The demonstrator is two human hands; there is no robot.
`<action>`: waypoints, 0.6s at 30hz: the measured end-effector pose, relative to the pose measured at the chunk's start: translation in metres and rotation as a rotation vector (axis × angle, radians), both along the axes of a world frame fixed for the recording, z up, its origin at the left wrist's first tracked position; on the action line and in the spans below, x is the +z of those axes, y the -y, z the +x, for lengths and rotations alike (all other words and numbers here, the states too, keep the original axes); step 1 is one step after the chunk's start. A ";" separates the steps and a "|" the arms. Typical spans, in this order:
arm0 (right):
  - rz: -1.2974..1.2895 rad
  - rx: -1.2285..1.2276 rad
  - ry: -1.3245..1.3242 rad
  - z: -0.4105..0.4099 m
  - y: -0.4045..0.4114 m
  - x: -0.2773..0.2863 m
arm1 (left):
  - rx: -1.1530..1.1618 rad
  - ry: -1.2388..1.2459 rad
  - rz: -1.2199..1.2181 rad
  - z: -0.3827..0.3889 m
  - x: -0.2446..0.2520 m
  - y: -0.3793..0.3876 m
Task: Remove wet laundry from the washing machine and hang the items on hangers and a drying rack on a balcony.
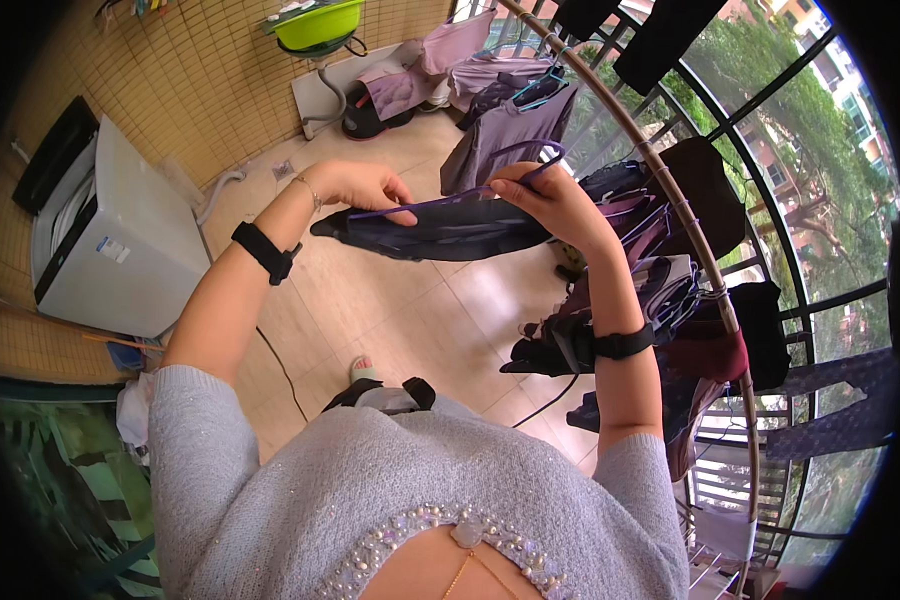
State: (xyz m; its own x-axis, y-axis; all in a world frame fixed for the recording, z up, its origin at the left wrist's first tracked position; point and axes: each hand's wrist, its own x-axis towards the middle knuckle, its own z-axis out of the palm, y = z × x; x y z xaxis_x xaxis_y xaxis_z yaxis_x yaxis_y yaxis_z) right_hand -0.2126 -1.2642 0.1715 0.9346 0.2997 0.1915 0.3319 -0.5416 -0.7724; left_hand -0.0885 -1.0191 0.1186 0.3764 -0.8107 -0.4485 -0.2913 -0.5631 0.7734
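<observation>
A purple clothes hanger (450,198) is held out in front of me, with a dark garment (435,234) hanging from it. My left hand (367,191) grips the hanger's left end, where the garment's edge lies. Around the hanger near its hook is my right hand (544,196), thumb and fingers closed. The curved hook rises above that hand. Just beyond it a grey-mauve garment (484,142) hangs on a light-blue hanger (540,91).
A long drying pole (630,135) curves along the barred window at right, carrying many hung clothes. A top-loading washing machine (135,240) stands at left. Beyond are a bright green basin (319,26) and a drain hose (336,94). A cable (281,364) crosses the tiled floor.
</observation>
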 end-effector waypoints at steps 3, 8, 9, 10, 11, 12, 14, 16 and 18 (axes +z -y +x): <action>0.019 0.016 -0.049 -0.001 0.002 -0.001 | 0.000 0.394 -0.192 0.000 -0.015 -0.002; 0.086 0.004 -0.152 -0.012 0.007 -0.014 | 0.613 0.887 -0.210 0.017 0.000 -0.026; 0.102 -0.012 -0.155 -0.014 0.010 -0.016 | 0.713 0.981 -0.154 0.022 0.002 -0.038; 0.118 -0.028 -0.159 -0.016 0.013 -0.017 | 0.759 0.910 -0.137 0.025 0.005 -0.052; 0.087 -0.049 -0.095 -0.018 0.017 -0.018 | 0.830 0.798 -0.135 0.023 0.015 -0.061; 0.090 -0.051 -0.093 -0.019 0.020 -0.021 | 0.900 0.684 -0.132 0.018 0.022 -0.067; 0.186 -0.125 -0.097 -0.016 0.021 -0.029 | 0.852 0.798 -0.134 0.015 0.023 -0.067; 0.130 -0.094 -0.084 -0.011 0.015 -0.025 | 0.809 0.912 -0.131 0.007 0.027 -0.066; 0.143 -0.063 -0.132 -0.007 0.008 -0.022 | 0.673 1.155 -0.252 -0.005 0.039 -0.049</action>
State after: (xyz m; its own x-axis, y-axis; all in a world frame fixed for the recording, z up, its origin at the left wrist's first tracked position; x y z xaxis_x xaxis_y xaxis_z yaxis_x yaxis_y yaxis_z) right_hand -0.2199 -1.2721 0.1494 0.9706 0.2181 0.1023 0.1913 -0.4401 -0.8774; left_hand -0.0933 -0.9700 0.1576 0.7851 -0.3353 0.5208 -0.5649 -0.7324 0.3801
